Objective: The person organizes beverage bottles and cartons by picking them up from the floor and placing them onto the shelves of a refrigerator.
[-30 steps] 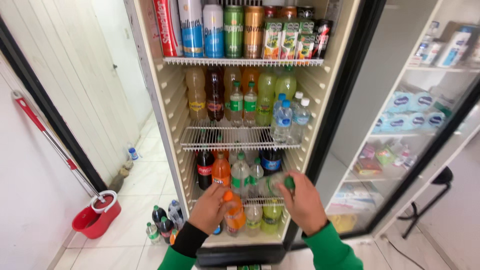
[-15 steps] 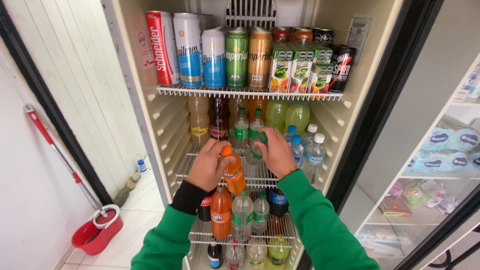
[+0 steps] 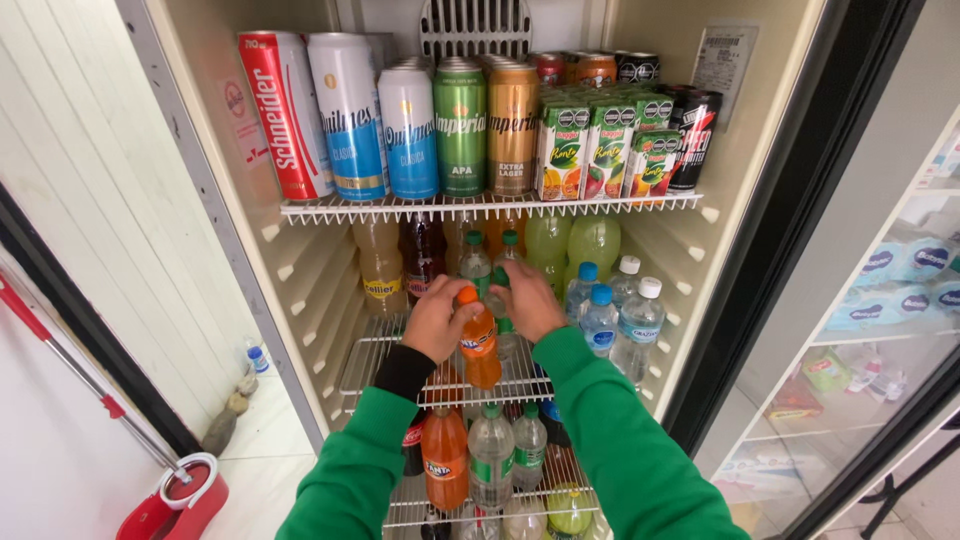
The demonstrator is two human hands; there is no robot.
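My left hand grips a small orange soda bottle with an orange cap, held over the middle wire shelf of an open drinks fridge. My right hand is closed on a green-capped clear bottle, mostly hidden behind the hand, at the same shelf. Both arms wear green sleeves. Behind the hands stand more bottles: clear green-capped ones, pale green ones and blue- and white-capped water bottles to the right.
The top shelf holds tall cans and small juice cartons. The lower shelf holds an orange soda bottle and clear bottles. The open fridge door stands at right. A red mop bucket sits on the floor at left.
Both hands rose from the lower shelf to the middle shelf, carrying the orange bottle and the green-capped bottle. They have since pushed further in over the middle shelf.
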